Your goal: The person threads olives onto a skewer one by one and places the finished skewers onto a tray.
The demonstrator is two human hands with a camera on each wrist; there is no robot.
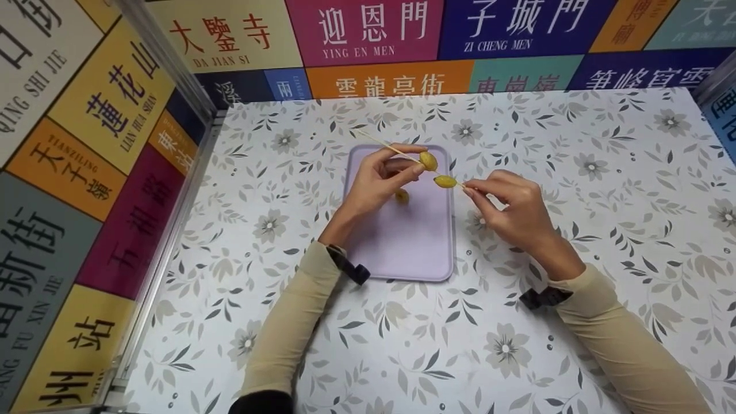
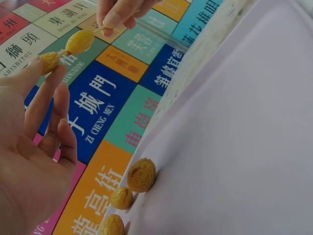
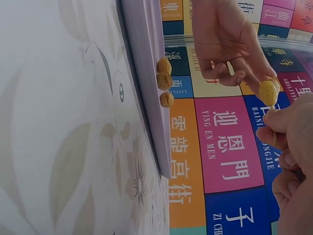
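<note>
A thin wooden skewer (image 1: 386, 144) runs through two small, wrinkled yellow fruits that look like preserved olives. My left hand (image 1: 374, 178) pinches one fruit (image 1: 428, 160) between thumb and forefinger, its other fingers loosely bent. The second fruit (image 1: 444, 181) sits on the skewer between both hands, a short gap from the first. Thumb and fingertips of my right hand (image 1: 512, 207) pinch the skewer's end just beside that second fruit. Both hands are raised over the far half of a lilac tray (image 1: 402, 247). Several loose fruits, one of them a round brownish-yellow fruit (image 2: 142, 175), lie on the tray.
The tray stands on a table (image 1: 494, 287) covered with a grey floral print. Colourful panels with printed place names (image 1: 368, 29) wall off the back and the left side (image 1: 115, 115). A dark strap with a small camera (image 1: 351, 264) is on each wrist.
</note>
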